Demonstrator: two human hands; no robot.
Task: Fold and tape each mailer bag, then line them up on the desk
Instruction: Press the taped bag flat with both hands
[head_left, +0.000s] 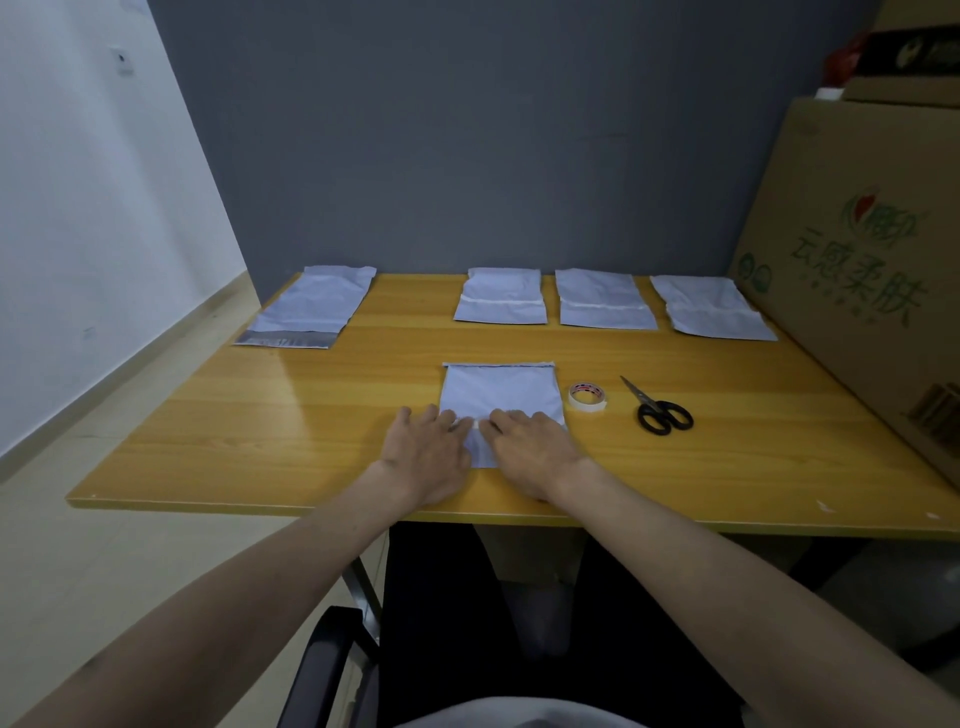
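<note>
Five pale mailer bags lie on the yellow wood-grain worktop. We press both hands flat on the nearest one, the folded mailer bag, which sits near the middle of the worktop, just beyond the near edge. Our left hand covers its near left corner with fingers straight and spread, gripping nothing; our right hand lies on its near right part, fingers also extended and flat against the plastic. Between the two hands we see a small strip of pale tape on the bag, though it is too small for us to tell more. Just right of this bag stands a roll of tape, and right of that, apart from it, lie black-handled scissors with blades pointing to the far left. Along the far edge three folded bags sit in a row: the first, the second and the third, each with a pale band across its middle. Far left, well apart from them, an unfolded mailer bag lies flat with its grey flap toward us. A large cardboard box stands at the right edge.
</note>
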